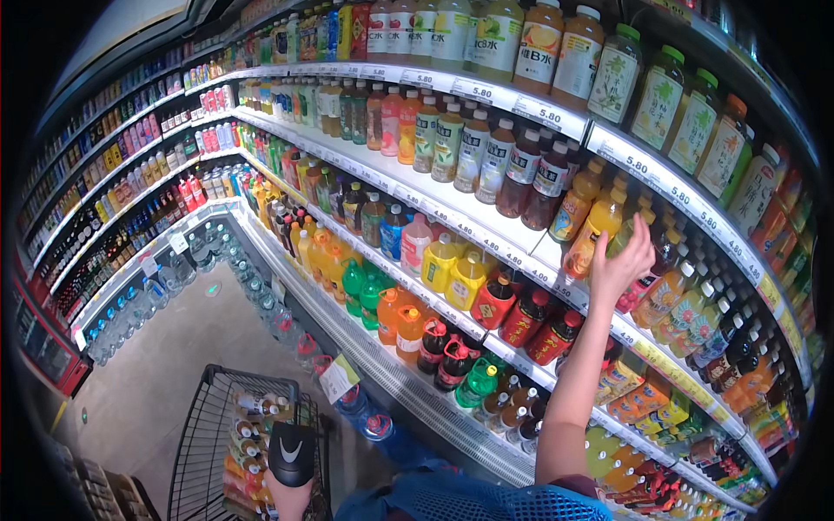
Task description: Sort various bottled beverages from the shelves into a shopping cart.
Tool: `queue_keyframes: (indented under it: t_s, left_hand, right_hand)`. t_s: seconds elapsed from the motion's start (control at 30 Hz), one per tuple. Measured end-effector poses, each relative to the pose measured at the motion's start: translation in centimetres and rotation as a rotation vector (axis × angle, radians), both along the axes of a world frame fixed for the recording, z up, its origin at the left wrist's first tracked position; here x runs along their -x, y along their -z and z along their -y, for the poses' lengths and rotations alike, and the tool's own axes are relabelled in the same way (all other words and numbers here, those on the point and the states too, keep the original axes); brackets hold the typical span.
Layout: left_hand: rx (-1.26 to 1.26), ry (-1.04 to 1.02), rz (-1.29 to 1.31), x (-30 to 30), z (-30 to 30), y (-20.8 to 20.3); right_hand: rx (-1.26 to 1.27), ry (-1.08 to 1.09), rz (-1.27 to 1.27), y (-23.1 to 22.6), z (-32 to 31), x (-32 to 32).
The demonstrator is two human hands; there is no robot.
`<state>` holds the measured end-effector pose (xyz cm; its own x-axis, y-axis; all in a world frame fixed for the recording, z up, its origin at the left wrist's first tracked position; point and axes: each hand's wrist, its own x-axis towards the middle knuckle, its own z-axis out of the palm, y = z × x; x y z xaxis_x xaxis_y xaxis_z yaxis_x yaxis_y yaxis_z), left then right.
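Note:
My right hand (624, 260) is raised to a middle shelf, its thumb and fingers apart. The thumb overlaps an orange drink bottle (584, 252), and the fingers reach in front of the bottles just to its right. I cannot tell whether the hand touches any of them. Low in the view, my left hand (288, 501) is closed around a black handheld device (291, 453) with a rounded head and a pale curved mark, like a scanner. The device is over a black wire shopping cart (193, 430) with several bottles (248, 456) inside.
Long curved shelves (452, 227) packed with drink bottles run along the right and back. Price strips line their edges. Large water bottles (143, 300) stand on the floor along the shelf base. A red-framed cabinet (61, 365) is at the far left. Grey floor (165, 343) lies beyond the cart.

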<state>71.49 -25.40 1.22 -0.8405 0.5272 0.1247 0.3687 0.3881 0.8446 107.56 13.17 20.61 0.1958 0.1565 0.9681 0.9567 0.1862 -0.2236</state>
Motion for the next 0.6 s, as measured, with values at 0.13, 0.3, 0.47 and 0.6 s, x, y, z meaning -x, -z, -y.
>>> queue_keyframes:
  t_s: [0.13, 0.3, 0.47, 0.6]
  left_hand:
    - [-0.078, 0.13, 0.164, 0.8, 0.3, 0.7]
    - [-0.057, 0.216, 0.161, 0.3, 0.0, 0.7]
    - [-0.108, 0.126, 0.157, -1.3, 0.4, 0.2]
    - [-0.17, 0.068, 0.14, -1.5, 1.0, -0.3]
  right_hand:
    - [0.253, 0.245, 0.084, -2.4, -2.5, 0.1]
    - [0.418, 0.268, 0.137, -1.5, -4.8, -0.1]
    - [0.192, 0.008, 0.134, 0.3, -4.4, 1.2]
    - [-0.058, -0.337, 0.203, 2.8, -4.6, 1.8]
